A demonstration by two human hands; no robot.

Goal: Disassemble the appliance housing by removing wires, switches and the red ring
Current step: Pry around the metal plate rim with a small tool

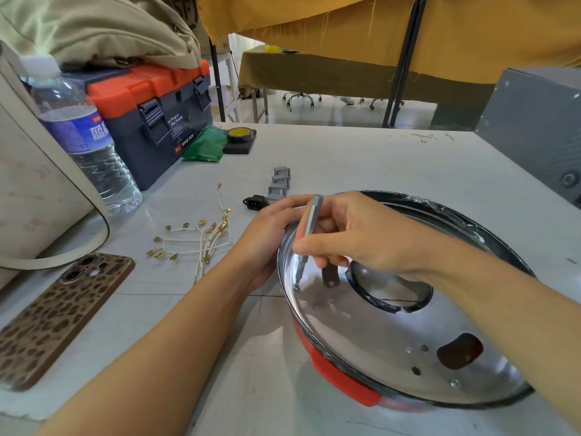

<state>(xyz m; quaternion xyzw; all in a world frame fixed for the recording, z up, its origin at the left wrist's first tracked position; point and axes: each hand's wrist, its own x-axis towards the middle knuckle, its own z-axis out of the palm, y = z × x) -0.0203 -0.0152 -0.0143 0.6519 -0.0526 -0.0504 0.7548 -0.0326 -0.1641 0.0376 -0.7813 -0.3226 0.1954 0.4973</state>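
Note:
The round shiny metal housing [377, 335] lies upside down on the table, with the red ring [342, 382] showing under its near-left rim. My right hand [349, 237] pinches a grey screwdriver [309, 228], its tip set on a screw [296, 287] near the housing's left edge. Curled over the far-left rim of the housing is my left hand [270, 228]. Removed white wires with brass terminals [195, 240] lie in a loose pile to the left. Three grey switches [279, 184] and a black power socket [253, 202] sit beyond my hands.
A phone in a leopard-print case [59, 316] lies near left. A water bottle [81, 143], an orange-lidded toolbox [157, 121], a green bag [204, 146] and a tape roll [240, 133] stand at the back left. A grey box [534, 133] is at the right.

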